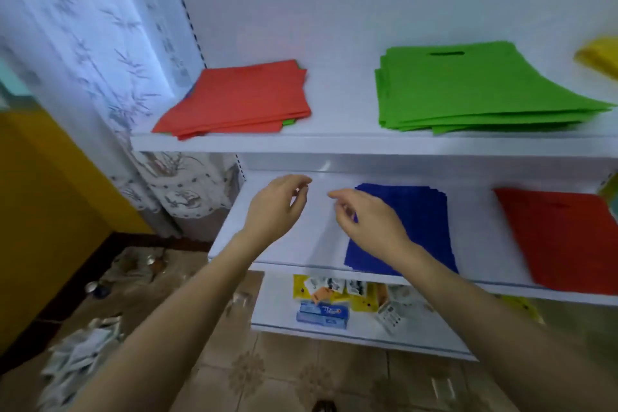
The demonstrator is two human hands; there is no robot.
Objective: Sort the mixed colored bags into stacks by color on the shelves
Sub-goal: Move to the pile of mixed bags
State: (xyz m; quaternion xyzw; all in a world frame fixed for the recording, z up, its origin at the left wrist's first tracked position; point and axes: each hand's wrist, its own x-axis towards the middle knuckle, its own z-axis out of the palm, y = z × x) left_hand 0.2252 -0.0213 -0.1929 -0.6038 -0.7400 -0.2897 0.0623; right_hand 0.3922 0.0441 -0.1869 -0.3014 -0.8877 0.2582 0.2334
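red-topped stack [234, 97] is seen at 10 o'clock on upper shelf [341, 117], green edges shown beneath | left hand [277, 207] is held over middle shelf [317, 244] near centre, fingers loosely curled, nothing grasped | right hand [368, 224] is held at its 3 o'clock, likewise relaxed and empty | blue stack [418, 221] is laid beneath that hand, contact cannot be told | green stack [468, 90] is seen at 2 o'clock | red stack [561, 237] is seen at 4 o'clock

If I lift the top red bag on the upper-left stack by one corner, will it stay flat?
Probably not: the top red bag looks thin and flat, so it would likely droop. Layers beneath, a green bag among them, sit fanned, so pushing may slide several together.
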